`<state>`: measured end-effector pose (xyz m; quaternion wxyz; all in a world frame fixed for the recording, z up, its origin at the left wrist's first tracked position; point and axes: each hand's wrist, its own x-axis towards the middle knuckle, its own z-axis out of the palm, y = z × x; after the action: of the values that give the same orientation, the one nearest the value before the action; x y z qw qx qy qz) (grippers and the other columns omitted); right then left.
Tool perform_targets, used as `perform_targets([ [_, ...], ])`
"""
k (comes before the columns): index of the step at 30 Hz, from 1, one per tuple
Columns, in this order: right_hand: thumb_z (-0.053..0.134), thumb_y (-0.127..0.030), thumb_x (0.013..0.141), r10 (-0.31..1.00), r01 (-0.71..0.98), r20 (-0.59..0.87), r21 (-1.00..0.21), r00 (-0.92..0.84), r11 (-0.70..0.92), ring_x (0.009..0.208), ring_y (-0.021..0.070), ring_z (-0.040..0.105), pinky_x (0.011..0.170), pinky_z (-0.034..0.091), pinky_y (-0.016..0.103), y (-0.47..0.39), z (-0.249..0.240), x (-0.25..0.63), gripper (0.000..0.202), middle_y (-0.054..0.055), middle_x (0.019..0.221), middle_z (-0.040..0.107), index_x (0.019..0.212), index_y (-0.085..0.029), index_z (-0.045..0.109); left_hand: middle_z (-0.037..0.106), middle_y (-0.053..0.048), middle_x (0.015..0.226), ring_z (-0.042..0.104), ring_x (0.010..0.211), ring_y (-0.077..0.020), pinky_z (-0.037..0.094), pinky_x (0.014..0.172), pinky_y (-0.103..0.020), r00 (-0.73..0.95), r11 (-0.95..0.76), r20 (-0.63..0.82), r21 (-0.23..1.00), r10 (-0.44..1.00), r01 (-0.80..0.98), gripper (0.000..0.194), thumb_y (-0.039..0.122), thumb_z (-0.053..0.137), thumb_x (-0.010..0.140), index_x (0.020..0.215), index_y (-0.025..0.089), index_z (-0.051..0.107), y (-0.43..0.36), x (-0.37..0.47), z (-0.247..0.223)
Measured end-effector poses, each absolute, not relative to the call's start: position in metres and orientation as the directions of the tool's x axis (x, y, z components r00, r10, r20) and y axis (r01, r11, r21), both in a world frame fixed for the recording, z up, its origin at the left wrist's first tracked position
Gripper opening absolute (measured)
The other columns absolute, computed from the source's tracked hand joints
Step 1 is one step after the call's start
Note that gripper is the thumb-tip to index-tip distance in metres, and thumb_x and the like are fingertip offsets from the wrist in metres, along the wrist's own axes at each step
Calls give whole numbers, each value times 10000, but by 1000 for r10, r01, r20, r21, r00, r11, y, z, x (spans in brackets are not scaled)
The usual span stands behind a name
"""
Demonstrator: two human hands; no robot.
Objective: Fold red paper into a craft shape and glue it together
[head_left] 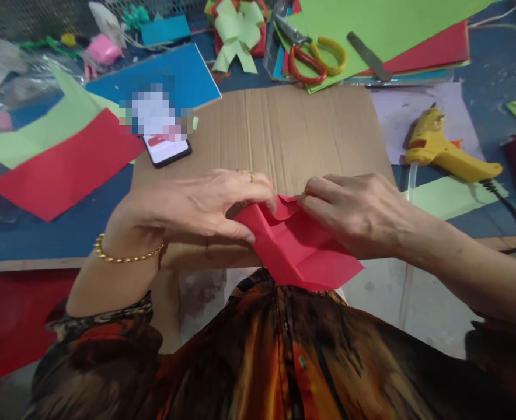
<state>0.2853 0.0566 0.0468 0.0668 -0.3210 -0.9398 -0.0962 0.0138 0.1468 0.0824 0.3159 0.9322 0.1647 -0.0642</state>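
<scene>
A creased piece of red paper (302, 251) is held between both hands over the front edge of the brown cardboard (258, 140). My left hand (205, 204) grips its left side, with the thumb on the outer face and the fingers curled over the upper edge. My right hand (358, 207) pinches the upper right part, its fingers bent together. Fold lines run across the paper, and its lower part hangs past the cardboard toward my lap.
A phone (166, 149) lies at the cardboard's left edge beside red paper (74, 163). Scissors (313, 58) and a metal blade (369, 56) rest on green sheets behind. At the right are a yellow glue gun (450, 151) and its black cord (514, 216).
</scene>
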Motion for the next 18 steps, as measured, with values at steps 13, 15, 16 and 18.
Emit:
perform_targets([
  [13,449,-175,1069,594,645,318,77,-739,760,643,148,448,622,276,331,58,36,285,255,42,844,650,987,-170,691,709,-23,1284,684,1162,-241,505,963,-326,927,-775,-242,510,287,373,317,530,605,1018,1240,332,717,144,15,84],
  [15,451,-207,1084,608,659,350,38,-713,751,660,143,474,620,278,328,59,33,286,270,43,867,661,989,-177,702,698,-23,1332,671,1206,-246,497,991,-328,922,-770,-268,510,280,382,319,502,607,1015,1259,324,711,144,16,86],
  [16,447,-215,1093,608,662,371,25,-702,749,665,141,485,616,282,324,60,32,286,286,41,869,661,975,-183,706,690,-25,1362,664,1226,-247,492,1007,-327,917,-764,-286,513,277,391,323,483,606,1014,1272,315,705,144,16,87],
  [18,436,-211,1104,607,668,403,12,-685,744,656,132,496,604,288,316,60,31,285,323,33,849,652,942,-193,715,673,-29,1418,652,1258,-246,478,1032,-322,908,-750,-319,521,270,407,331,446,610,1009,1290,293,696,143,17,90],
])
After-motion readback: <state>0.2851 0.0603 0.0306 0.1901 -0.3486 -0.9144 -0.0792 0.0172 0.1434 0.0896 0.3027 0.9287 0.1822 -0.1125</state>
